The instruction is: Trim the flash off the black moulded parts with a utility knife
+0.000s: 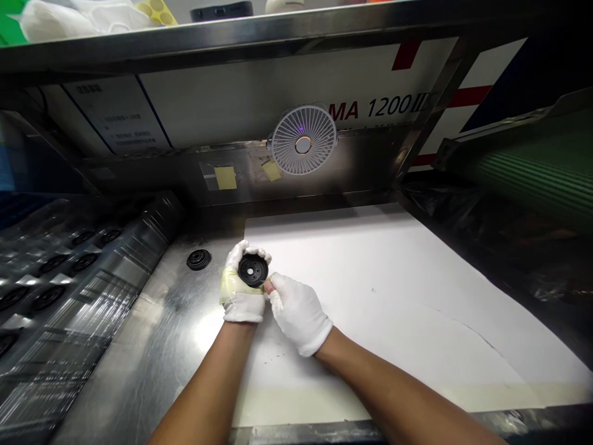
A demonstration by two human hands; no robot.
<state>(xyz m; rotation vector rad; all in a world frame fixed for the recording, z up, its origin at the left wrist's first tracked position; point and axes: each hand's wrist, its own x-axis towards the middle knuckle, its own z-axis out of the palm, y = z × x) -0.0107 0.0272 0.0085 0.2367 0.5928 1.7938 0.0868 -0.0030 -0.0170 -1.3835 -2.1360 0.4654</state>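
Note:
My left hand (241,287), in a white glove with yellowish tape or film round it, is closed around a round black grooved part like a small pulley wheel (253,270). Its dished face with a bright centre hole is turned up toward me. My right hand (296,309), also gloved in white with a bare thumb tip, is beside the part's lower right rim. Its fingers are pinched together; whatever sits between them is hidden or too small to make out. A second black grooved wheel (199,259) lies on the metal tabletop, left of my left hand.
White paper (370,278) covers much of the metal table (152,334). Stacked clear plastic trays (92,309) with black round parts stand at left. A small fan (304,142) is mounted ahead, below a metal shelf (278,28). Dark plastic sheeting and a green ribbed surface (532,161) are at right.

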